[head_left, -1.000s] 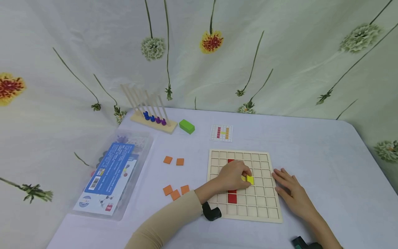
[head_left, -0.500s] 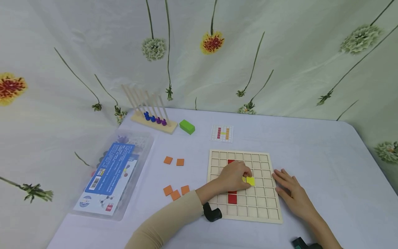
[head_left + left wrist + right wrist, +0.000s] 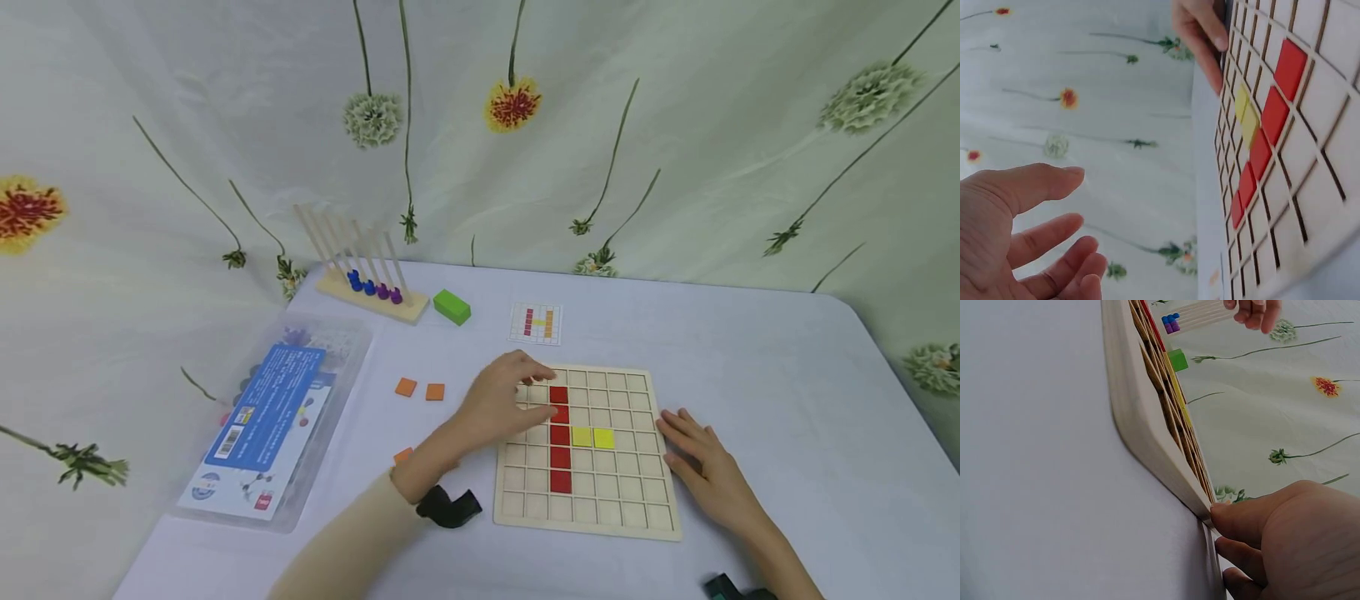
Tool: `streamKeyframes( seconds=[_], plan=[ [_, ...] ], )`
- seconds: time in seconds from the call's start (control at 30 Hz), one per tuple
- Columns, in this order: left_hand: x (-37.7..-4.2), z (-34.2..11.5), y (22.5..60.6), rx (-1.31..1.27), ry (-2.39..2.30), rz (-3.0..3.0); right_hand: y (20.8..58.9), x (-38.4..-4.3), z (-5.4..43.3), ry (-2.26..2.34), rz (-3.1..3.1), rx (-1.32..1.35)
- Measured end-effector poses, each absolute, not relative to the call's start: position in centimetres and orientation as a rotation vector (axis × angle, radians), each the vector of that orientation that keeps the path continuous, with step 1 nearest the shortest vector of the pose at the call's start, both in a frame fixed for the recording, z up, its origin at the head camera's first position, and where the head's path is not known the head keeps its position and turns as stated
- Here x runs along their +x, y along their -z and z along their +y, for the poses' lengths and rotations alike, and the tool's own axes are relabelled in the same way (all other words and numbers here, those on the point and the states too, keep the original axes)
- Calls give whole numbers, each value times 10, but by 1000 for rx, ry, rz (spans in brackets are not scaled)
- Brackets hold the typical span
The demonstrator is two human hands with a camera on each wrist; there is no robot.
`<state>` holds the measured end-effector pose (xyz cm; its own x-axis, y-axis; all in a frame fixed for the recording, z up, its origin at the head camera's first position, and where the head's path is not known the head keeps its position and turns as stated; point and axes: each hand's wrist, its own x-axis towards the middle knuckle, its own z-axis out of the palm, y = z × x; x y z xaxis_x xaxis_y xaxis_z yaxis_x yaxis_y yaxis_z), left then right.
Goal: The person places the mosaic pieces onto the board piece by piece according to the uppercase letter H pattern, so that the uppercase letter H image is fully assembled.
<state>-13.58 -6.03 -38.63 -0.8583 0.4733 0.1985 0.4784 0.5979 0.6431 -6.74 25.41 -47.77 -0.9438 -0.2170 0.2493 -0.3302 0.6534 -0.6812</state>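
Observation:
My left hand (image 3: 498,400) is over the left part of a wooden grid board (image 3: 630,492), thumb and fingers apart. Nothing is between its fingers in the left wrist view, where the left hand (image 3: 1029,244) shows palm and fingertips. A column of several red square tiles (image 3: 560,435) fills cells of the board. Two yellow tiles (image 3: 603,438) sit in a row to the right of that column. My right hand (image 3: 705,467) rests at the board's right edge, and in the right wrist view its thumb (image 3: 1241,515) touches the board's side (image 3: 1147,437).
Loose orange tiles (image 3: 435,392) lie left of the board, some hidden by the left arm. Behind the board is a pattern card (image 3: 536,323). Further left are a green block (image 3: 452,307), a peg rack (image 3: 375,300) with beads, and a clear plastic case (image 3: 277,425).
My left hand has let go of the yellow tile and moved left and slightly up, uncovering the red column and both yellow tiles. My right hand has stayed at the board's edge.

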Motion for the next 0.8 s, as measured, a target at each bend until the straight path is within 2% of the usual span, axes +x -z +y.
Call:
streamKeyframes(
  seconds=[0.37,0.57,0.8],
  plan=[
    [-140,-162,402,-376,1296,-2522,479,-66,255,-1171,-2718,455],
    [-143,-191,421,-174,1345,-2555,480,-66,255,-1159,-2720,452],
    [-149,-204,441,3,1322,-2732,479,-67,254,-1168,-2730,442]
  ],
)
